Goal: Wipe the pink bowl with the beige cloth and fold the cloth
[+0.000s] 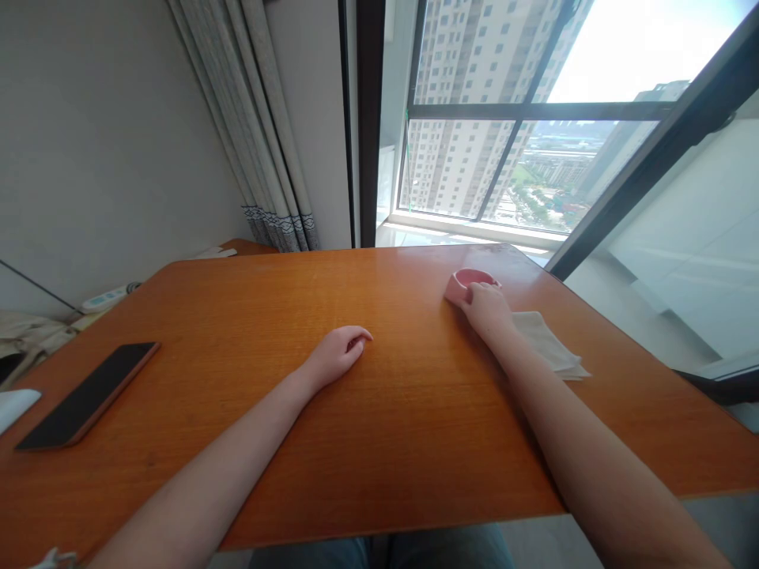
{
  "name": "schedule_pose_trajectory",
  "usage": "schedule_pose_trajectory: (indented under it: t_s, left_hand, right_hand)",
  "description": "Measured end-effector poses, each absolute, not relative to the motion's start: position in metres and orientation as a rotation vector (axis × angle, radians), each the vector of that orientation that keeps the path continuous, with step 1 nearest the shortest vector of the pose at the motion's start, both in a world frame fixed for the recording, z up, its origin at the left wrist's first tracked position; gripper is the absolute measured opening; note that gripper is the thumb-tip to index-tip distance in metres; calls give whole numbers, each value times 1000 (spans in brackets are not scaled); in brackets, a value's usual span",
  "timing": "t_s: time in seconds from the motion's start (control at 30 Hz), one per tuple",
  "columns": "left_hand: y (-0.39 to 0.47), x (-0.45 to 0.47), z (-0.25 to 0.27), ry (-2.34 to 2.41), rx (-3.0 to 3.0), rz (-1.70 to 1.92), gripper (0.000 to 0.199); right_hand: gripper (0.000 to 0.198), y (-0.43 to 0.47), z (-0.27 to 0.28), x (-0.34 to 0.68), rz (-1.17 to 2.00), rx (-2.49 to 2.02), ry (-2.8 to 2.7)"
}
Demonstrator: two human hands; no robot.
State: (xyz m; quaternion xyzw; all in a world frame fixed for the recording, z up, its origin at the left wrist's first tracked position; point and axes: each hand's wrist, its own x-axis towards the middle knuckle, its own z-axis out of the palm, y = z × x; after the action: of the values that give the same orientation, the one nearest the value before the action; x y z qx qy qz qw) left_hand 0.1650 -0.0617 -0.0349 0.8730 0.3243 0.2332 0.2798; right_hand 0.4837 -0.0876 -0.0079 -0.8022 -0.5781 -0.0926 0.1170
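Observation:
My right hand (489, 307) grips the near rim of a pink bowl (456, 289) with its thumb and fingers. The bowl is at the far right part of the wooden table; its inside is partly hidden by my fingers. Just behind my right wrist lies a folded white cloth (545, 341), partly covered by the forearm. My left hand (337, 352) rests near the middle of the tabletop, fingers loosely bent and a gap showing by the thumb. Nothing is in it.
The wooden table (254, 316) spans the view. A long, flat black-topped object (88, 395) lies at its left, beside a white item (16, 407). A power strip (110, 298) is beyond the left edge. Curtains (249, 118) and a window stand behind.

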Motion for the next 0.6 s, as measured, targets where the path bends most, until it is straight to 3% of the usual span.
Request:
schedule_pose_trajectory:
  t_s: [0.13,0.23,0.27,0.37,0.5,0.6]
  left_hand:
    - [-61,164,-32,906,2517,806,28]
    - [-61,161,-26,854,2712,893,51]
    - [-61,161,-24,805,2771,880,51]
    - [-58,158,-20,676,2881,763,26]
    - [-54,156,-19,673,2884,673,27]
    - [-46,149,-20,914,2786,785,27]
  right_hand:
    - [12,-96,1,427,-305,-1938,-2000]
    - [9,-104,-3,381,-266,-1586,-2254]
    - [9,-106,-6,370,-255,-1470,-2315]
    - [14,-111,-17,351,-234,-1270,-2390]
    - [17,-112,-21,352,-120,-1187,-2360]
    - [37,-109,-20,366,-90,-1223,-2230]
